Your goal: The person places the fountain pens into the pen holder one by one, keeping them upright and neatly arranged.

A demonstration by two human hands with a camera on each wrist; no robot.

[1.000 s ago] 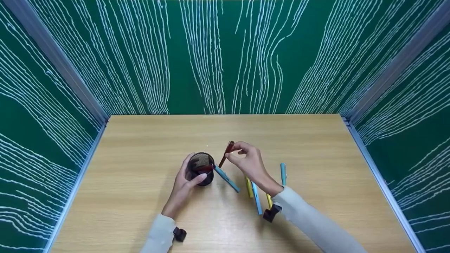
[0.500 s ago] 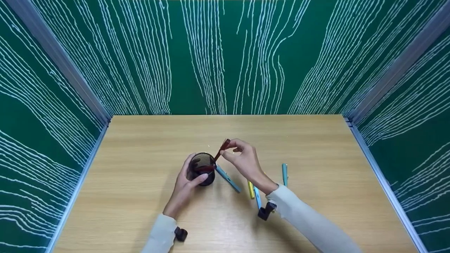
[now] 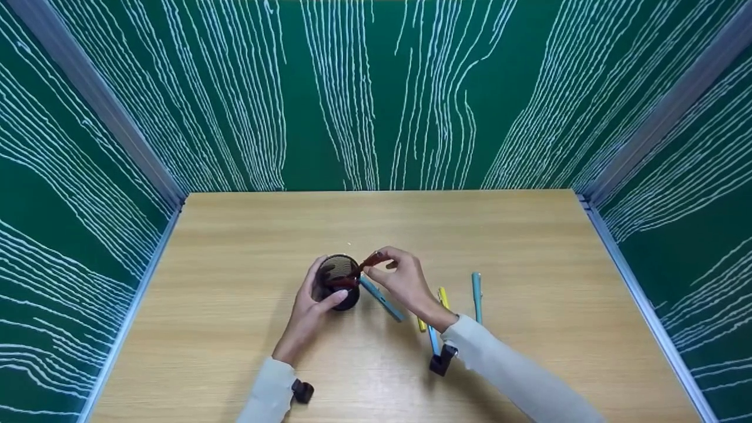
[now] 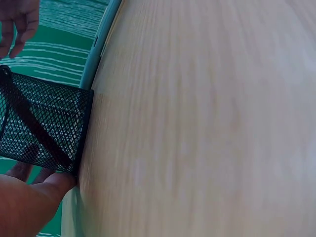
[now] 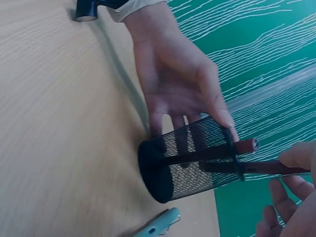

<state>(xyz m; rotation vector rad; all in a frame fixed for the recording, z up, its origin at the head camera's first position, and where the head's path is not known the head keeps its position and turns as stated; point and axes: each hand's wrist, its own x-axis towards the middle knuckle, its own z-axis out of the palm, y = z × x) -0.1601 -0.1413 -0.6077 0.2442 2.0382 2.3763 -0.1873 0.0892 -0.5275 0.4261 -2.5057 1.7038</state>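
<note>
My left hand [image 3: 309,306] holds a black mesh pen cup [image 3: 348,302] around its side, thumb near the front. A dark red pen [image 5: 247,146] leans inside the cup, its end sticking out past the rim. My right hand [image 3: 404,281] pinches a second dark red pen [image 5: 269,168] between thumb and fingers. That pen's lower end is inside the cup, its upper part still out above the rim. In the left wrist view, the cup's mesh wall [image 4: 49,113] shows the leaning pen through it. A teal pen [image 3: 382,299] lies on the table right beside the cup.
To the right lie another teal pen [image 3: 476,294], two yellow pens [image 3: 443,298] and a light blue pen [image 3: 433,339], partly hidden under the right wrist. Green walls [image 3: 376,94] with white lines and grey corner posts surround the wooden table [image 3: 235,235].
My right hand has moved left and then lowered, bringing the red pen from beside the cup over its rim and into it. My left hand keeps the cup in place.
</note>
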